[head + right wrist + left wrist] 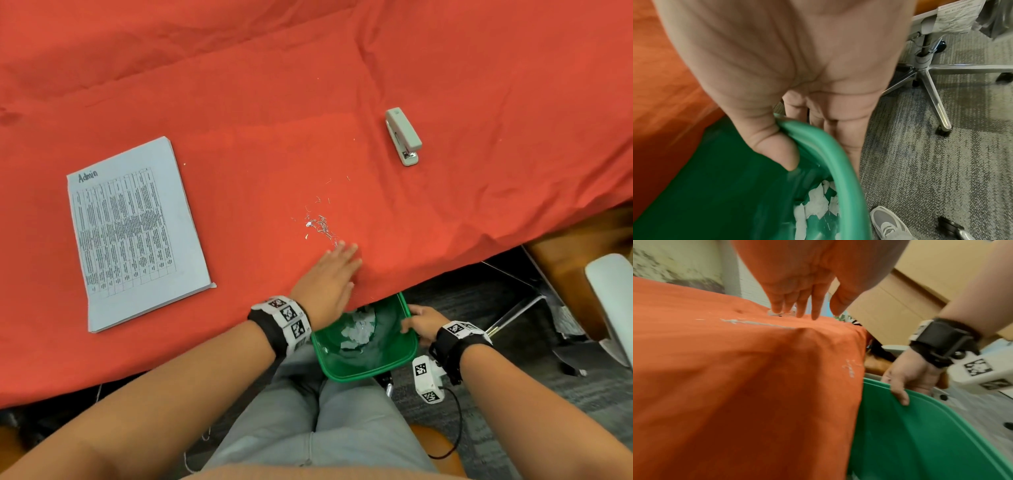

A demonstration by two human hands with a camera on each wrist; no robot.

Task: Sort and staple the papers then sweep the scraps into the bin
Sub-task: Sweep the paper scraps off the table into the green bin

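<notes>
A green bin (383, 363) with white paper scraps (358, 330) inside sits below the table's near edge. My right hand (419, 323) grips its rim (818, 139), thumb inside and fingers outside. My left hand (330, 274) lies flat, fingers straight, on the red cloth (274, 120) just above the bin; its fingertips (813, 316) touch the cloth. A small pile of bent staples and scraps (320, 226) lies just beyond those fingers. A stack of papers (137, 233) headed "Admin" lies at the left. The grey stapler (404, 137) lies at the right.
The red cloth hangs over the table's front edge beside the bin (920, 434). An office chair base (931, 81) stands on the grey carpet to the right. My legs (308, 411) are under the bin, and a shoe (888, 222) is on the floor.
</notes>
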